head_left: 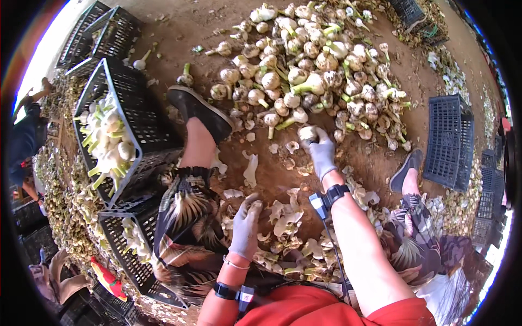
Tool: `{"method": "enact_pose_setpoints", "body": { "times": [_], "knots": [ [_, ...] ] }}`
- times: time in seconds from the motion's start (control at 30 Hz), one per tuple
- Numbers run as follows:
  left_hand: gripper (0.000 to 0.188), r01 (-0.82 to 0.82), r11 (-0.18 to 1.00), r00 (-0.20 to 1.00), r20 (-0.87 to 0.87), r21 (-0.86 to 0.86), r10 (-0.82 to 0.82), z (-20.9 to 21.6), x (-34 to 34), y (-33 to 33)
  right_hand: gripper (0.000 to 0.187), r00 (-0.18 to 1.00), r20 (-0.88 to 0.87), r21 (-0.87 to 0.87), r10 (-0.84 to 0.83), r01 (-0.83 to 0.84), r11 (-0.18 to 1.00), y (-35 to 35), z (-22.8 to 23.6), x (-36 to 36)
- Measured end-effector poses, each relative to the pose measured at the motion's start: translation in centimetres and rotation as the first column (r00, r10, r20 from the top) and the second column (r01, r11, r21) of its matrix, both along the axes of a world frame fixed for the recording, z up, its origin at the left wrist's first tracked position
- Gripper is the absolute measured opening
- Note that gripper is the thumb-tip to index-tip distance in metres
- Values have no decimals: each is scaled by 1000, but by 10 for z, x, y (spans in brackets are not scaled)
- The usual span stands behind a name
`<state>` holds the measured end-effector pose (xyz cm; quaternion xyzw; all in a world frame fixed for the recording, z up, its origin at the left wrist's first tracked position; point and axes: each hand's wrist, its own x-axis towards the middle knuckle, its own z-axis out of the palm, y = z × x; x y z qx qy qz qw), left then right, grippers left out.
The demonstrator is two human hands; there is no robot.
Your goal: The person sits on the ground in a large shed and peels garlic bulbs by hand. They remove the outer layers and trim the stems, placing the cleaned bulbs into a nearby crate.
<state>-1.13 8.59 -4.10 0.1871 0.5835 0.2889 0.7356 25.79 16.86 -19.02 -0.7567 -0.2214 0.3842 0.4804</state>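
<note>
My right hand (321, 151), in a pale grey glove, reaches to the near edge of a large heap of garlic bulbs (326, 65). Its fingers close round one garlic bulb (308, 133), partly hidden by the glove. Nearer my body, my left hand (247, 228) wears a similar glove with stained fingertips. Its fingers are curled together above the littered ground, and whatever they may hold cannot be made out. Peeled-off garlic skins (285, 220) lie between and below both hands. Many bulbs in the heap are dirt-marked and keep short green stems.
Left of my leg, a black crate (138, 127) holds cleaned white garlic (109, 144); a second crate (125, 255) below it has some more. An upturned dark crate (448, 141) stands at right. Further crates (98, 35) are at upper left. Another person (27, 136) is at the far left.
</note>
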Motion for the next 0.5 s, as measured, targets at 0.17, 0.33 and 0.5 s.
{"method": "enact_pose_setpoints", "body": {
  "times": [0.17,0.33,0.5],
  "knots": [
    [47,333,816,892,-439,473,-110,-12,31,-9,55,793,240,-32,560,-570,821,-82,106,-62],
    [47,281,912,958,-151,300,-245,28,23,-13,51,695,416,113,587,-680,725,-130,180,-82],
    [55,359,758,931,-263,545,-252,47,14,-35,28,875,325,-29,359,-370,929,-162,183,-56]
  ]
}}
